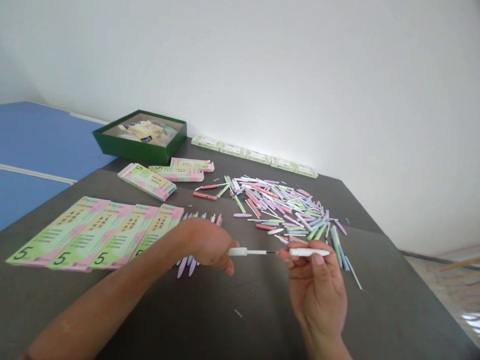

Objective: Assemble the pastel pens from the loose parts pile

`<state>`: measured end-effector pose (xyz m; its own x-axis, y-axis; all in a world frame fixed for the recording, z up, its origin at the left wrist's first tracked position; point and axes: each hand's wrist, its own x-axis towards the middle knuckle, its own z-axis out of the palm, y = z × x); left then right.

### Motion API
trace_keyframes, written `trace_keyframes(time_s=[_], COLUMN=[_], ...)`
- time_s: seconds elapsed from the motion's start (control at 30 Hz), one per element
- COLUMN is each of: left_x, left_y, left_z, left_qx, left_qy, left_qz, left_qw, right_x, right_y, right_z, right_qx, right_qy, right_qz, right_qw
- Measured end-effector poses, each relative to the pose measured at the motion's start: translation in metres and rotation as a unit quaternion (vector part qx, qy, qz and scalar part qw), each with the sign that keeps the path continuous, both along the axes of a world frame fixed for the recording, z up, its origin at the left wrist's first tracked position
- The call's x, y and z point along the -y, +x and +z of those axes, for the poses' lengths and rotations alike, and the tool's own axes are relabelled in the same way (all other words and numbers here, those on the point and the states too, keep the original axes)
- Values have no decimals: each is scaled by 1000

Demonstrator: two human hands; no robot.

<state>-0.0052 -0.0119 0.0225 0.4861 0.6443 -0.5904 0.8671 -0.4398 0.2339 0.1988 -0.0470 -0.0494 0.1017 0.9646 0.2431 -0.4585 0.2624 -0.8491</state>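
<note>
A large black "5" is readable on the pink-green packets (113,238); the left hand (209,243) grips a slim white pen piece (240,251); the right hand (318,292) pinches a smooth white tube (305,252); both are above the dark table (265,340).

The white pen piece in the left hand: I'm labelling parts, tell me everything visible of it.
The white plastic-looking pen piece has a thicker section and a thin white rod ending in a dark tip. The left hand grips its thicker end, perhaps hiding some of it. It is roughly level above the dark grey tabletop, pointing toward the right hand; whether the tip touches that hand is unclear.
</note>
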Motion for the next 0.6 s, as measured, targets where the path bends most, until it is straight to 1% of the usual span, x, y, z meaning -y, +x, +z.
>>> trace_keyframes(time_s=[0.1,0.33,0.43,0.6], left_x=[-2,-1,-1,-1], left_y=[-2,-2,-2,-3], left_z=[-3,-4,-3,-1], left_qx=[4,3,2,3], left_qy=[3,3,-3,-5], left_qz=[-11,-14,-6,-9], left_qw=[1000,1000,1000,1000], right_x=[-6,-10,-12,-13], right_y=[8,13,12,13], right_z=[-5,-17,-20,-20], right_qx=[-26,-119,-160,-231], right_qy=[-27,-140,-182,-253], right_qz=[3,71,105,169], right_qw=[999,980,964,924])
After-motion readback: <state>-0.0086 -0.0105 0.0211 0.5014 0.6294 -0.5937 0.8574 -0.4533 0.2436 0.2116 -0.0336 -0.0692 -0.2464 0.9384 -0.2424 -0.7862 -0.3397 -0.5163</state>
